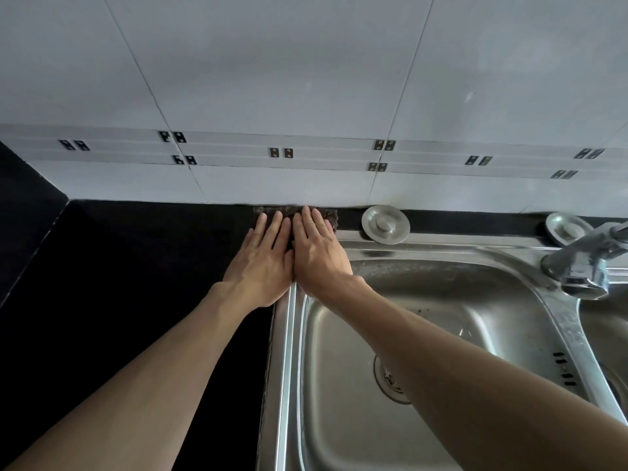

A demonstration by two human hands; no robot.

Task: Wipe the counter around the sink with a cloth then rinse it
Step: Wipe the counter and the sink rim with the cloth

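1. Wall (pixel 306 79): pale tiles, closes off the whole back. Zero room forward, the fingertips are pretty much at its foot.
2. Desk (pixel 136 266): black, with a big open stretch left of the hands that runs out to a dark corner at far left. Behind the sink it shrinks to a thin strip between rim and wall.
3. Sink (pixel 339 402): steel, two bowls. Its left rim runs straight toward the camera from under the heels of the hands. The right forearm crosses over the near bowl.
4. Left hand (pixel 261 263): flat, palm down, mostly over the desk. Right hand (pixel 317 253) lies the same way beside it, the two touching, over the sink's back left corner.
5. Tap (pixel 584 263): far right between the bowls, well apart from the hands.
6. Cloth (pixel 332 217): dark brown and fuzzy, on the back strip of the desk tight against the wall, at the sink's back left corner. Mostly covered.
7. Fingers (pixel 260 229): all straight and close together, pressing down on the cloth, not curled round it. The cloth peeks out past the left tips and bulges out right of the right hand's little finger.
8. Lid (pixel 385 224): round steel, on the strip near the cloth's right edge, so room that way is tight. Far lid (pixel 567 227) sits behind the tap.
9. Drain (pixel 390 379): in the near bowl, half hidden by the right forearm.
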